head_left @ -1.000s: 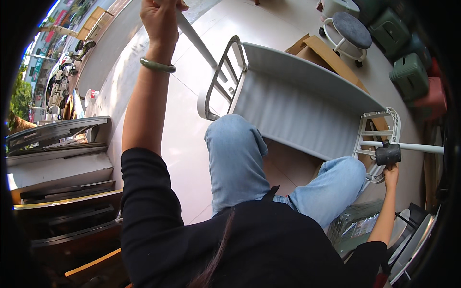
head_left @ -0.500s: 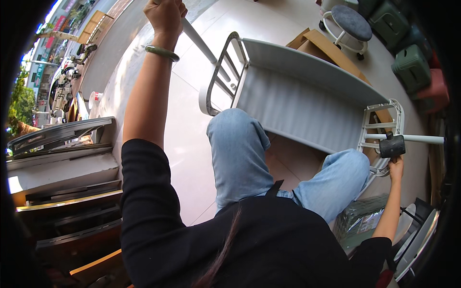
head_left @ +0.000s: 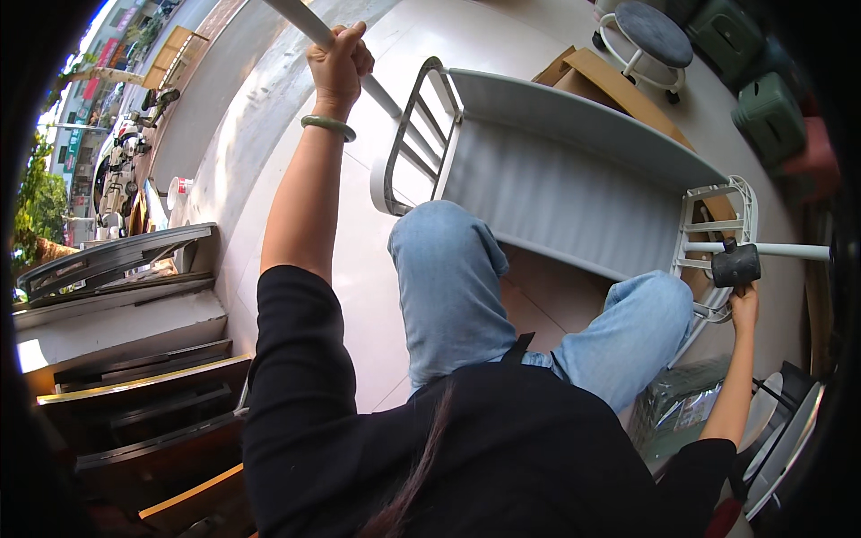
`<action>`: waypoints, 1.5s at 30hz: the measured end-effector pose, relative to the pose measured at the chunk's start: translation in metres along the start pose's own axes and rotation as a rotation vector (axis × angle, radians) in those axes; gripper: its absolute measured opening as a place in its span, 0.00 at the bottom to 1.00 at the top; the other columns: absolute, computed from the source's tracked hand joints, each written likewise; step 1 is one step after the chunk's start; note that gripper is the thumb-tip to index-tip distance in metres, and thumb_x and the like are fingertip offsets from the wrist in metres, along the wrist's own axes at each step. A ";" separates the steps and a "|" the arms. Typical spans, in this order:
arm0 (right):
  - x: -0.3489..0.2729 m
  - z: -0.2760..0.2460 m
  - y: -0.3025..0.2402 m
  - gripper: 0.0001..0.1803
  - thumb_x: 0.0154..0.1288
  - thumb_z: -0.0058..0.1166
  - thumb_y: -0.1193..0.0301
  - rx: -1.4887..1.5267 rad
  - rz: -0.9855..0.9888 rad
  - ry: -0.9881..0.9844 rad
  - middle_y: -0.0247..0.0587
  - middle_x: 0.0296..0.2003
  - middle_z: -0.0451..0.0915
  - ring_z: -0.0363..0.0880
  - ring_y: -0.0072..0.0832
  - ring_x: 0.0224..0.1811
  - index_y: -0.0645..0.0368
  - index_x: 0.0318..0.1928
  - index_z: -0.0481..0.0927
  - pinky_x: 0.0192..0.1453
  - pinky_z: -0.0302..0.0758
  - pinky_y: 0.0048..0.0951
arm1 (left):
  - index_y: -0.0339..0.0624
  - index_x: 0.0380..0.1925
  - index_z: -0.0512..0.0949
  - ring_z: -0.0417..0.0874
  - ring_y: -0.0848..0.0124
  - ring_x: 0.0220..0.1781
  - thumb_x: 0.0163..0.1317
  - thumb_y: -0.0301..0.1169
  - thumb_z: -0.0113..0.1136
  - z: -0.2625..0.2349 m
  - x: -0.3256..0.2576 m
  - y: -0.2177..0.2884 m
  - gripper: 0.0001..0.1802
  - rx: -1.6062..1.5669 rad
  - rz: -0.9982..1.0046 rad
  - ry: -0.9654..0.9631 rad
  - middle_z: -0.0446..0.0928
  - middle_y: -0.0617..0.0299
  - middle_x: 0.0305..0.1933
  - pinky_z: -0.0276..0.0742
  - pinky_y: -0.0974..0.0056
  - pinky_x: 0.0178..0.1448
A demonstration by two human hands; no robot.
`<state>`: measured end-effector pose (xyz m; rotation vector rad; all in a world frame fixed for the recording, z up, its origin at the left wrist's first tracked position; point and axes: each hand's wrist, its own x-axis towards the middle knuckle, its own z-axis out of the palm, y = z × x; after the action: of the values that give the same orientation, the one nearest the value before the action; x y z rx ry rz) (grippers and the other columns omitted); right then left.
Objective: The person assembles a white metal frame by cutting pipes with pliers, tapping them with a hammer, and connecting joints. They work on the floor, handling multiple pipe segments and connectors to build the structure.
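Note:
My left hand (head_left: 339, 67) is closed around a long pale grey pole (head_left: 381, 94) at the upper left. The pole slants down to the slatted left end of a grey metal shelf unit (head_left: 565, 184), which lies on its side in front of my knees. On the right, my right hand (head_left: 743, 308) grips a black-headed mallet (head_left: 735, 266), its handle mostly hidden by the fingers. The mallet head is beside the unit's white right end frame and overlaps a second pale pole (head_left: 794, 251) that sticks out to the right; whether they touch I cannot tell.
Behind the shelf unit lies an open cardboard box (head_left: 619, 90). A round grey stool on casters (head_left: 653, 38) and green plastic stools (head_left: 769, 117) stand far right. Dark stacked panels (head_left: 148, 403) line the left; a plastic-wrapped package (head_left: 677, 399) is by my right leg.
My left hand has slid down and rightward along its pole, closer to the shelf unit, so more pole shows above it. The mallet in my right hand has shifted only slightly.

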<state>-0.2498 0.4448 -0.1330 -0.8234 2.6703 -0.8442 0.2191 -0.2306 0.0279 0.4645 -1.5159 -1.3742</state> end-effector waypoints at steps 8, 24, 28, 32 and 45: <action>-0.004 -0.007 -0.010 0.27 0.50 0.50 0.82 -0.060 0.174 -0.053 0.36 0.46 0.78 0.78 0.29 0.43 0.60 0.55 0.75 0.47 0.72 0.27 | 0.47 0.12 0.66 0.65 0.78 0.08 0.59 0.27 0.61 0.011 -0.004 -0.009 0.19 0.016 0.137 0.197 0.64 0.67 0.08 0.63 0.71 0.12; -0.054 0.001 -0.117 0.15 0.57 0.61 0.72 -0.478 0.230 0.234 0.35 0.43 0.82 0.80 0.40 0.44 0.56 0.47 0.81 0.47 0.74 0.38 | 0.46 0.16 0.67 0.61 0.79 0.10 0.63 0.29 0.61 0.002 -0.010 -0.020 0.18 -0.037 0.075 0.106 0.64 0.69 0.12 0.58 0.71 0.15; -0.047 -0.024 -0.255 0.11 0.56 0.59 0.73 0.013 -0.052 -0.058 0.30 0.22 0.74 0.72 0.23 0.21 0.63 0.40 0.78 0.27 0.67 0.25 | 0.43 0.22 0.71 0.74 0.76 0.18 0.62 0.34 0.64 0.002 -0.009 0.014 0.14 0.290 -0.036 0.116 0.70 0.66 0.16 0.71 0.71 0.23; -0.045 -0.044 -0.433 0.08 0.56 0.57 0.72 0.417 -0.163 -0.378 0.29 0.21 0.71 0.65 0.14 0.18 0.61 0.35 0.75 0.19 0.58 0.18 | 0.39 0.30 0.72 0.78 0.77 0.24 0.62 0.39 0.65 0.008 0.026 0.079 0.16 0.170 0.278 0.163 0.75 0.64 0.24 0.76 0.72 0.31; 0.007 -0.028 -0.796 0.14 0.69 0.52 0.63 0.018 -1.239 0.209 0.35 0.25 0.77 0.71 0.21 0.23 0.61 0.46 0.80 0.26 0.67 0.25 | 0.35 0.24 0.81 0.78 0.79 0.23 0.61 0.36 0.61 0.027 0.055 0.117 0.14 0.081 0.260 0.225 0.81 0.61 0.21 0.73 0.69 0.29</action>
<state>0.0897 -0.0858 0.3549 -2.5481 2.0448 -1.1680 0.2105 -0.2279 0.1600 0.4388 -1.3959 -1.0273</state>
